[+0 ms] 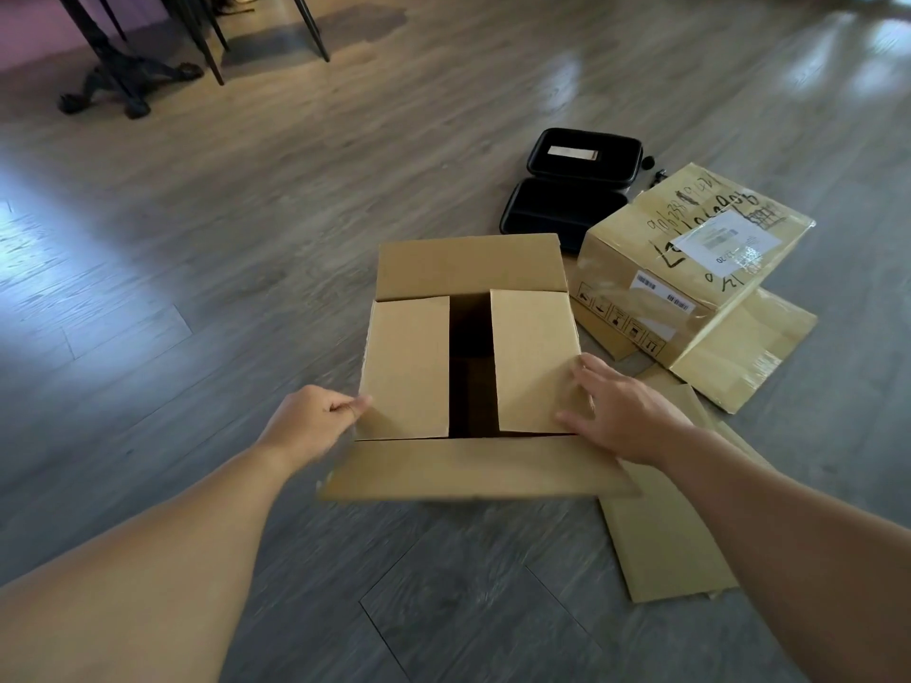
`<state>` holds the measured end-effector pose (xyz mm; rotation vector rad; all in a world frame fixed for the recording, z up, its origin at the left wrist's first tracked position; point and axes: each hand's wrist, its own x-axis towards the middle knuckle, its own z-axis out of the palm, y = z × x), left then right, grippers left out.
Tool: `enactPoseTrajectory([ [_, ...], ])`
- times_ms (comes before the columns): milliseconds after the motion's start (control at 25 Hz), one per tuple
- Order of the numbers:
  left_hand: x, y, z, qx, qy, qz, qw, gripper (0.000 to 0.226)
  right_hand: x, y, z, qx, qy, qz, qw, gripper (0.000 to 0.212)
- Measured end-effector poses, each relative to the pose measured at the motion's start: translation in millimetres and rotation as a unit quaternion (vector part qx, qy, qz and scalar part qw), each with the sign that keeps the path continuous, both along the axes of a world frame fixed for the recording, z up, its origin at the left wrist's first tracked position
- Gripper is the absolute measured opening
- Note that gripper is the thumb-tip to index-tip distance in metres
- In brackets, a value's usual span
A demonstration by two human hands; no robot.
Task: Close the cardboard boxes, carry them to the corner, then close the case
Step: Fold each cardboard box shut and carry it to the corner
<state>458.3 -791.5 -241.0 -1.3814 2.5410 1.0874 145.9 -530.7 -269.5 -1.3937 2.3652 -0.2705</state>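
On the wooden floor (197, 239), the left hand (308, 421) pinches the near corner of the plain cardboard box (468, 367)'s left flap; the right hand (623, 411) lies flat, fingers straight, on the right flap. Just beyond — the labelled box (690, 268), taped. Farthest, the black case (572, 189) lies open.

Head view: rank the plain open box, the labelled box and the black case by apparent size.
1. Plain open box, though it is nearest the camera.
2. Labelled box.
3. Black case, farthest away and partly hidden.
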Motion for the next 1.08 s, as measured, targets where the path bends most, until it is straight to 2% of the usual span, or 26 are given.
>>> enactPoseTrajectory([
  [80, -5, 4, 1, -0.059, -0.044, -0.050, 0.996, 0.059, 5, 2, -8, 0.029, 0.044, 0.027, 0.998, 0.094],
  [200, -21, 20, -3, -0.168, -0.098, -0.105, 0.975, 0.067, 14, -8, -8, 0.019, 0.095, 0.055, 0.994, 0.078],
  [320, -46, 43, -10, -0.262, -0.071, -0.203, 0.941, 0.076, 38, -25, -1, 0.012, 0.114, 0.110, 0.987, 0.071],
  [440, -78, 64, -14, -0.286, -0.003, -0.313, 0.906, 0.062, 71, -48, 8, -0.012, 0.117, 0.177, 0.977, 0.063],
  [560, -92, 75, -16, -0.323, -0.067, -0.353, 0.876, 0.038, 92, -61, 9, 0.014, 0.171, 0.218, 0.961, 0.049],
  [640, -90, 73, -13, -0.356, -0.138, -0.360, 0.851, 0.035, 91, -61, 15, 0.012, 0.209, 0.224, 0.952, 0.044],
  [720, -91, 70, -3, -0.397, -0.161, -0.346, 0.834, 0.033, 86, -59, 24, -0.019, 0.240, 0.213, 0.947, 0.041],
  [960, -106, 65, 35, -0.472, -0.222, -0.230, 0.822, 0.021, 65, -63, 57, -0.100, 0.282, 0.078, 0.951, 0.036],
  [1080, -101, 54, 47, -0.416, -0.318, -0.158, 0.837, 0.014, 44, -56, 68, -0.062, 0.345, 0.003, 0.937, 0.035],
])
